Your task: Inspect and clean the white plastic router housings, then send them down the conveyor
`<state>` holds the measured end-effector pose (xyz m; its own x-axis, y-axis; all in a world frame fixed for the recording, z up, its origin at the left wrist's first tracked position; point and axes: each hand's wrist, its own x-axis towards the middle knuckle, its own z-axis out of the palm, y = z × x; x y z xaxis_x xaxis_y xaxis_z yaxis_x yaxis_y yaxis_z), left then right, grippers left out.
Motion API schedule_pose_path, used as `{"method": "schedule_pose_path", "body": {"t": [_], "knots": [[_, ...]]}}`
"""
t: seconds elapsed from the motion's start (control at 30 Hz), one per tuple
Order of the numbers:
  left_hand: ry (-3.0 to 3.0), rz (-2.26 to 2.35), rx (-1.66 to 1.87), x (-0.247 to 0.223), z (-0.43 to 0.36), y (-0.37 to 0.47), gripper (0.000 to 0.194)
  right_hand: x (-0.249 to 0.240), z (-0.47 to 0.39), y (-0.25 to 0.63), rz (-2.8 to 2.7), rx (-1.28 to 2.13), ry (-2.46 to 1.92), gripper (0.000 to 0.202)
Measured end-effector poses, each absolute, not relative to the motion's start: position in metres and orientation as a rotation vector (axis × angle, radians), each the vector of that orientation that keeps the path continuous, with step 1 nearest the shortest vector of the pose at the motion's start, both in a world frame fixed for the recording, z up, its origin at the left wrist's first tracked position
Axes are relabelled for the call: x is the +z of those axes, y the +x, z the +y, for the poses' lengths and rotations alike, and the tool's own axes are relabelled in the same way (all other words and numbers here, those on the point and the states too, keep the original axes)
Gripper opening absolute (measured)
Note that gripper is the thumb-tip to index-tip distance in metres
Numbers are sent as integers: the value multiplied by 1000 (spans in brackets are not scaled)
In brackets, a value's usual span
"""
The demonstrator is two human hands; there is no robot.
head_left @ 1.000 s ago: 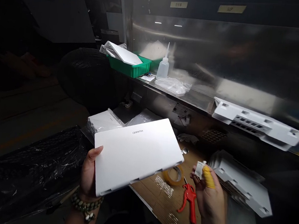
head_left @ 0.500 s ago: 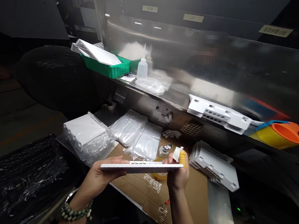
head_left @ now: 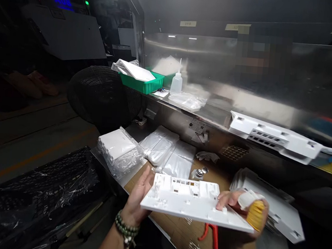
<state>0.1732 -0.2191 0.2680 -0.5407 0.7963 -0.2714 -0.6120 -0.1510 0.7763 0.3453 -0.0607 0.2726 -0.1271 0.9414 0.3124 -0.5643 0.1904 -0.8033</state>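
Note:
A white plastic panel (head_left: 176,206), its ribbed and clipped inner face turned up, is held between my two hands above the bench. My left hand (head_left: 139,196) supports its left edge, with the thumb raised beside it and the other fingers partly hidden underneath. At the right end, my right hand (head_left: 235,198) grips the panel with fingers on its inner face. Yellow wrapping (head_left: 255,216) and a white cloth-like piece (head_left: 249,199) are on that hand. Red-handled pliers or cutters (head_left: 214,237) lie below the panel, partly covered.
Stacked white panels stand left (head_left: 116,145) and right (head_left: 286,218). Clear plastic bags (head_left: 177,158), a metal-topped bottle (head_left: 199,174) and a glove (head_left: 207,156) lie behind. The shelf carries a green bin (head_left: 146,86), a squeeze bottle (head_left: 176,85) and another white part (head_left: 274,137).
The panel has tilted from nearly edge-on to show its inner face. Both hands have shifted right and slightly lower in view, and the camera has turned left.

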Motion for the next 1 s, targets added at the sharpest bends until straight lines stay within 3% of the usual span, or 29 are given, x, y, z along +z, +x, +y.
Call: {"method": "schedule_pose_path", "body": {"t": [0.17,0.3,0.4,0.53,0.67,0.83,1.0], "knots": [[-280,653,1635,275,-222,171,61,255,-57,357,-1285,1244,-222,24],[-353,632,1693,284,-226,166,65,254,-35,369,-1511,1145,-377,30],[-362,626,1742,295,-223,164,67,277,-39,367,-1635,944,-489,19],[-290,699,1852,312,-210,173,68,308,-98,340,-2117,1016,-293,20],[-211,741,1916,320,-204,184,74,313,-147,307,-2243,970,-72,17],[-233,764,1970,311,-208,182,80,313,-142,305,-2363,725,45,15],[-151,809,2033,311,-209,180,86,317,-137,305,-2350,716,52,13]]}}
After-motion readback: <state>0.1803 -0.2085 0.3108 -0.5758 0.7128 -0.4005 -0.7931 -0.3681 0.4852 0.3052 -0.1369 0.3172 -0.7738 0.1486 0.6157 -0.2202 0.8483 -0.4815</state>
